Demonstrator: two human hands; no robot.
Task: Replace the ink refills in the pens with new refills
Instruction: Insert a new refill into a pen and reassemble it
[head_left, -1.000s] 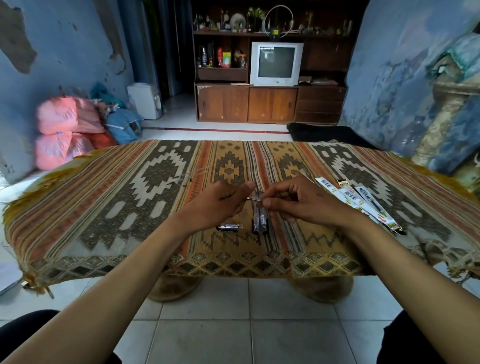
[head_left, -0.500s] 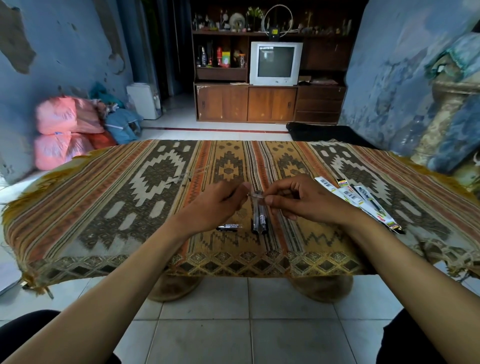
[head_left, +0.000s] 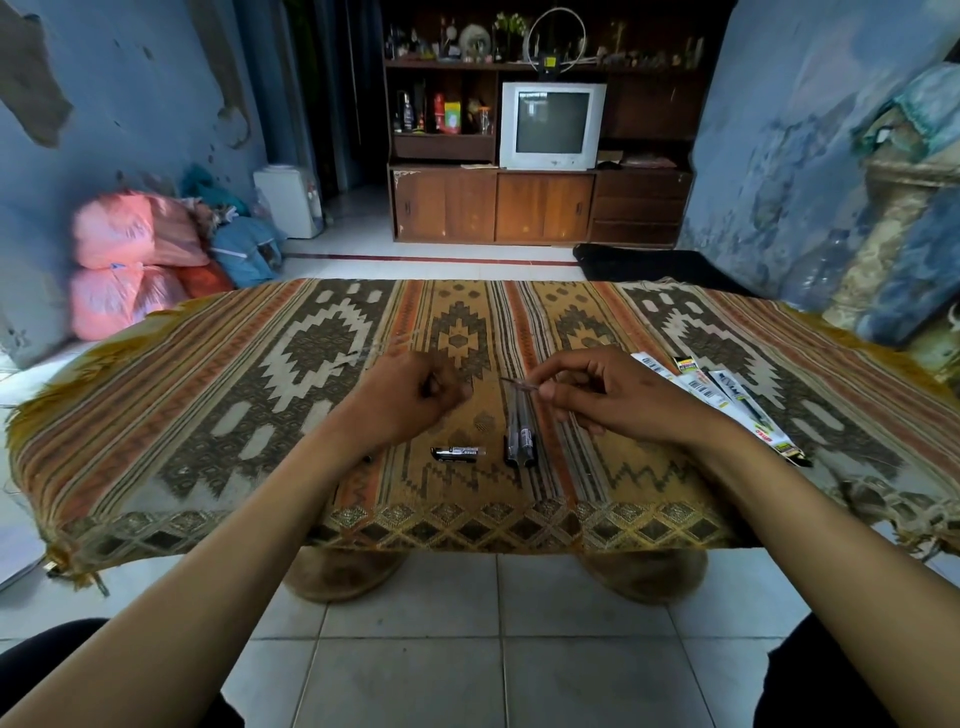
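My right hand (head_left: 618, 402) pinches a thin refill (head_left: 519, 383) between thumb and forefinger, its free end pointing left over the far ends of the pens (head_left: 521, 434). Those two dark pens lie side by side on the cloth (head_left: 260, 415), just under the refill. My left hand (head_left: 410, 402) sits a little to the left, fingers curled in; something small may be inside them, but blur hides it, so I cannot tell what, if anything, it holds. A short barrel piece (head_left: 460, 453) lies on the cloth nearer to me, between the left hand and the pens. The refill packets (head_left: 727, 402) fan out to the right, beyond my right wrist.

I judge this is the moment between pulling a refill clear and setting it aside or feeding one in. The risks I see: the refill is thin and held only near one end, so it could bend or slip from the pinch and roll into the busy pattern, where it would be hard to spot. If I lay it near the packets, old and new could get mixed. The loose barrel piece could also get nudged off the near edge by my left forearm.
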